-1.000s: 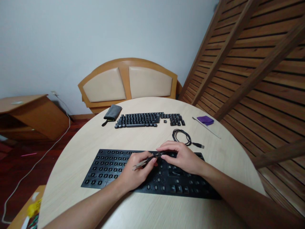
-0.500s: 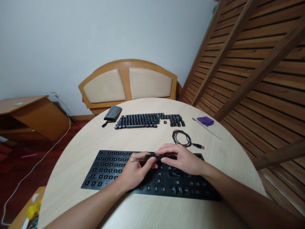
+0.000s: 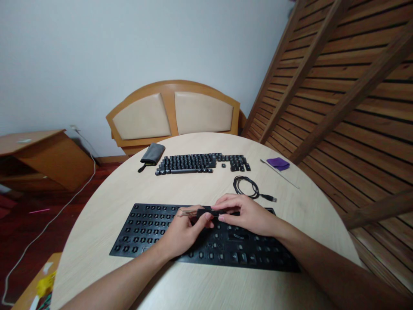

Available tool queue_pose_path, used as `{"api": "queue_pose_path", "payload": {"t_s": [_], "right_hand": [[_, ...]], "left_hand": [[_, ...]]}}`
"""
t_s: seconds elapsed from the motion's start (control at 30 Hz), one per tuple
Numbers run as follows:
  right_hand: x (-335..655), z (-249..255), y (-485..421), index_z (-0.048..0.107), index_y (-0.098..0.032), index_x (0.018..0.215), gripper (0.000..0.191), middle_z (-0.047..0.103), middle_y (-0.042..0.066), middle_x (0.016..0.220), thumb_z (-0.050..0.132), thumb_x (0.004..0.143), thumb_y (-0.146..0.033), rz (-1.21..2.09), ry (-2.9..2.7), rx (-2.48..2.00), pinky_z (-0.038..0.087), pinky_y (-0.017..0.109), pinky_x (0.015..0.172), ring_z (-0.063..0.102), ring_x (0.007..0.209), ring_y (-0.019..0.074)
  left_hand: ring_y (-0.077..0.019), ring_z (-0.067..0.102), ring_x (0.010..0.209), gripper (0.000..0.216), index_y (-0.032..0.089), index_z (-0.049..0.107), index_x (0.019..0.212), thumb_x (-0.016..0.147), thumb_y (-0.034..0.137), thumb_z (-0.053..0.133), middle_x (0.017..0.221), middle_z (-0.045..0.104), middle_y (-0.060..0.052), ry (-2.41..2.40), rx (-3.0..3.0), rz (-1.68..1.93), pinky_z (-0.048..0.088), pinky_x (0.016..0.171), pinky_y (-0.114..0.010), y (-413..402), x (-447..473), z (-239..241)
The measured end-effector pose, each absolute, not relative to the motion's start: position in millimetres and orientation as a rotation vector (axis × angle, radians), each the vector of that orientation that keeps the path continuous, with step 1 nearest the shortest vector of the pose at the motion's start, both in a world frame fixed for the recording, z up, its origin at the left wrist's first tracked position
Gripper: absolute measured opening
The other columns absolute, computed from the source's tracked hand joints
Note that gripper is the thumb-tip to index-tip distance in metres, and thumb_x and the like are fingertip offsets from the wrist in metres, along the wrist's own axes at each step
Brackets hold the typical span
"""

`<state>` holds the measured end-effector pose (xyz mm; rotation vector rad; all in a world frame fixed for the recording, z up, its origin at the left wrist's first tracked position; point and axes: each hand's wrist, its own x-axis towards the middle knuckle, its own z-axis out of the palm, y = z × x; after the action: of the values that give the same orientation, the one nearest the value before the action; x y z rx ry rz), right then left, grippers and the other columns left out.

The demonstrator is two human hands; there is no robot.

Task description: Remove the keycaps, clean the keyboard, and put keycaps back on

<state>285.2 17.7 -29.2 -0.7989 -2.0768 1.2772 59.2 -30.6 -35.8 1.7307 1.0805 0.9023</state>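
A black keyboard base [image 3: 145, 230] with its keycaps removed lies on the round table [image 3: 200, 284] in front of me. Above its middle, both hands meet on a thin dark tool [image 3: 206, 211] with a metal end sticking out to the left. My left hand [image 3: 182, 232] pinches the tool from below with thumb and fingers. My right hand [image 3: 247, 213] holds its other end with curled fingers. The removed keycaps [image 3: 200, 162] are laid out in rows farther back.
A grey pouch [image 3: 152, 153] lies left of the keycaps, a coiled black USB cable [image 3: 248, 187] right of centre, and a purple cloth [image 3: 278, 163] with a thin rod [image 3: 284, 176] at the far right. A wooden chair back [image 3: 174, 114] stands behind the table.
The tool has swung from tilted to nearly level, and both hands have closed in on it slightly. Between half a second ago and now hardly anything moved.
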Motion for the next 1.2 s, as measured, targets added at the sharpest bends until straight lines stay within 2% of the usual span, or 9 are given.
{"api": "queue_pose_path", "payload": {"t_s": [0.27,0.43,0.6,0.8,1.07,1.2], "right_hand": [[286,-28,15,0.075,-0.024,0.117,0.035,0.068,0.008,0.122,0.073,0.083,-0.021,1.264,-2.106,-0.795,0.059,0.034,0.092,0.067,0.11,0.0208],[289,-35,22,0.074,-0.021,0.11,0.023,0.074,0.006,0.113,0.066,0.089,-0.025,1.12,-2.045,-0.963,0.059,0.033,0.088,0.072,0.097,0.0185],[297,-32,38,0.069,-0.022,0.113,0.022,0.076,0.005,0.103,0.064,0.092,-0.027,0.747,-2.114,-1.128,0.056,0.035,0.084,0.072,0.09,0.0198],[286,-13,78,0.07,-0.021,0.106,0.017,0.071,0.008,0.113,0.065,0.09,-0.02,0.229,-2.349,-1.375,0.048,0.035,0.096,0.064,0.11,0.0235],[253,-9,124,0.074,-0.018,0.103,0.022,0.076,0.014,0.101,0.061,0.086,-0.011,0.142,-2.325,-1.729,0.049,0.035,0.087,0.07,0.098,0.0283],[246,-21,128,0.074,-0.019,0.101,0.021,0.075,0.013,0.105,0.06,0.087,-0.012,0.131,-2.322,-1.748,0.049,0.035,0.085,0.069,0.1,0.0278]], "left_hand": [[-0.0177,0.067,0.072,0.04,0.016,0.068,0.084,0.098,0.051,0.054,0.076,0.073,-0.005,1.071,1.647,0.958,0.052,0.07,-0.029,-31,60,-34],[-0.0181,0.066,0.07,0.045,0.016,0.067,0.078,0.098,0.054,0.052,0.073,0.07,-0.004,1.176,1.662,1.032,0.052,0.072,-0.03,-27,58,-33],[-0.0184,0.066,0.072,0.043,0.017,0.068,0.077,0.098,0.051,0.051,0.075,0.071,-0.005,1.183,1.698,0.974,0.052,0.074,-0.031,-27,59,-31],[-0.0189,0.066,0.072,0.044,0.017,0.066,0.075,0.098,0.052,0.051,0.075,0.072,-0.006,1.173,1.704,0.955,0.053,0.073,-0.032,-27,60,-31],[-0.0192,0.068,0.072,0.043,0.017,0.066,0.078,0.097,0.053,0.051,0.075,0.072,-0.006,1.168,1.681,0.949,0.054,0.072,-0.032,-26,59,-32],[-0.0192,0.068,0.071,0.043,0.017,0.067,0.08,0.098,0.053,0.052,0.074,0.073,-0.006,1.167,1.659,0.953,0.054,0.073,-0.033,-26,59,-34]]}}
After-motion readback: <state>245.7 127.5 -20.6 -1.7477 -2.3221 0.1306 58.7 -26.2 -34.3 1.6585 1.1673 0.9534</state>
